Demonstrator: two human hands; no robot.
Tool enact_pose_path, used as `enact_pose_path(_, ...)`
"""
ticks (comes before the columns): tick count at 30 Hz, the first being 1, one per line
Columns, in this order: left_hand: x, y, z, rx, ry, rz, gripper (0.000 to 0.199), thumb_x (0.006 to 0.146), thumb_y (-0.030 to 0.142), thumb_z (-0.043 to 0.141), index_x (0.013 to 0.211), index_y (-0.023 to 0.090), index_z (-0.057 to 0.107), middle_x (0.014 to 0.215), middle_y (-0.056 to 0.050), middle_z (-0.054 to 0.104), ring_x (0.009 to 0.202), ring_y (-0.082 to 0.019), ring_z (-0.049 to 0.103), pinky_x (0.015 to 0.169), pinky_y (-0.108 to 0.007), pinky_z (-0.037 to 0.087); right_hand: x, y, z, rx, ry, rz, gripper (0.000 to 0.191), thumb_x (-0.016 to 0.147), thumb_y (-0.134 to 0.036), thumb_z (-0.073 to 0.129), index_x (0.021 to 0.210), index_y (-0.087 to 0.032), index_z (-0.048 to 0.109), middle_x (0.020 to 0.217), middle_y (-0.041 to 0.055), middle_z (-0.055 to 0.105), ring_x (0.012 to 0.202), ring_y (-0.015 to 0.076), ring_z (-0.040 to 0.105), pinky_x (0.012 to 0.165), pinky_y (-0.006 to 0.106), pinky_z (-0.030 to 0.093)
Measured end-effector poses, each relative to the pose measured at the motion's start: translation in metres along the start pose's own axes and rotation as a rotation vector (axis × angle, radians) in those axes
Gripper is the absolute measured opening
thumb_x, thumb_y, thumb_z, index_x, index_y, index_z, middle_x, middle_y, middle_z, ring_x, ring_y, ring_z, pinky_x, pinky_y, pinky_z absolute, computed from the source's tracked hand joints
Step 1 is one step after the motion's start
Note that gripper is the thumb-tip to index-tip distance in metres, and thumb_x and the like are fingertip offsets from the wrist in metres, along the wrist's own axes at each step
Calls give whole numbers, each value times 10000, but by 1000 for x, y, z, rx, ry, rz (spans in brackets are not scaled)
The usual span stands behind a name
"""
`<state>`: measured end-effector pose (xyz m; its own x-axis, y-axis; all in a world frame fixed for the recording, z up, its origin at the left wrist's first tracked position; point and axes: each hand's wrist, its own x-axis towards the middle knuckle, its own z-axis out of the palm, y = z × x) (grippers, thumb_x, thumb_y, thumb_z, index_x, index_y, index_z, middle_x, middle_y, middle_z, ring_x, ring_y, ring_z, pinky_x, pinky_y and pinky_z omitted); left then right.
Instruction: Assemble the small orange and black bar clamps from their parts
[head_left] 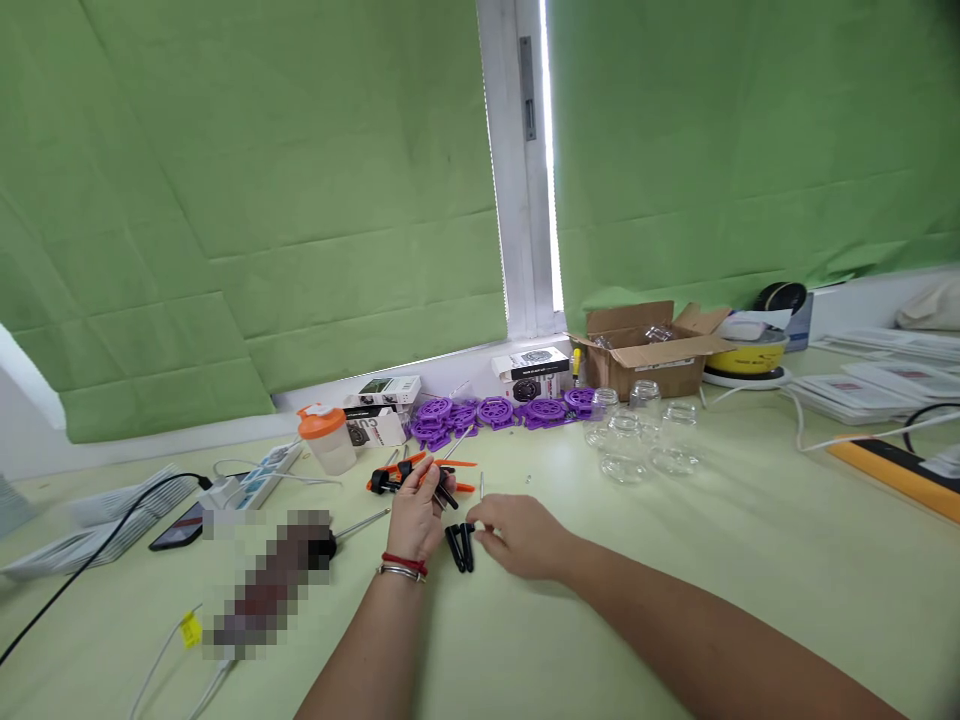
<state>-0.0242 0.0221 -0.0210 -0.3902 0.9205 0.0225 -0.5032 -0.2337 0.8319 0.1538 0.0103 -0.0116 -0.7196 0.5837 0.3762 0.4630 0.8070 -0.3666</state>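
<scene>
My left hand [417, 516], with a red cord and a metal bangle at its wrist, is closed around a slim black plastic piece [448, 493]. My right hand [521, 535] has its thumb and fingers pinched together, and what they hold, if anything, is too small to make out. Just beside those fingertips are two black prongs in a V shape [460, 549]; whether the hand touches them I cannot tell. Behind my left hand lie orange flat pieces [463, 463] and black knob-like parts [382, 482], partly hidden by it.
Purple plastic parts [495, 411] and printed boxes [529, 375] line the back. Clear glass jars [624, 450] stand before an open cardboard box [660, 375]. To the left are an orange-lidded cup [328, 440], a metal shaft [364, 523] beside a pixelated area, and a power strip [270, 472].
</scene>
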Motion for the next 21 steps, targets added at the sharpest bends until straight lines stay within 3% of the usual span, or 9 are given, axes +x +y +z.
enact_pose_path(4, 2, -2, -1, -24, -7, -1, 229, 761, 175, 627, 984, 156, 579, 749, -26, 632, 690, -150, 660, 723, -332, 548, -2, -6, 17, -36, -215, -17, 270, 868, -331, 407, 1055, -251, 585, 959, 40, 584, 745, 151, 572, 638, 257, 382)
enact_pose_path(8, 1, -3, -1, -41, -32, 1, 154, 757, 227, 639, 862, 141, 567, 732, -36, 638, 735, -169, 665, 734, -342, 543, -1, -1, 23, -50, -259, 16, 264, 865, -353, 416, 1006, -238, 607, 977, 43, 556, 734, 145, 567, 641, 259, 379)
enact_pose_path(16, 1, -5, -2, -38, -45, -4, 185, 758, 279, 638, 842, 140, 549, 753, -36, 632, 801, -177, 657, 744, -336, 534, 1, 7, 25, -31, -198, 193, 95, 754, -266, 574, 786, -188, 618, 854, 32, 589, 685, 139, 537, 573, 239, 308)
enact_pose_path(21, -2, -4, 0, -25, -79, 11, 242, 735, 326, 659, 834, 140, 541, 735, -33, 625, 758, -160, 643, 757, -341, 525, 2, 16, 32, 149, -74, 313, 198, 750, -161, 524, 931, -188, 599, 838, 39, 621, 722, 144, 528, 608, 237, 317)
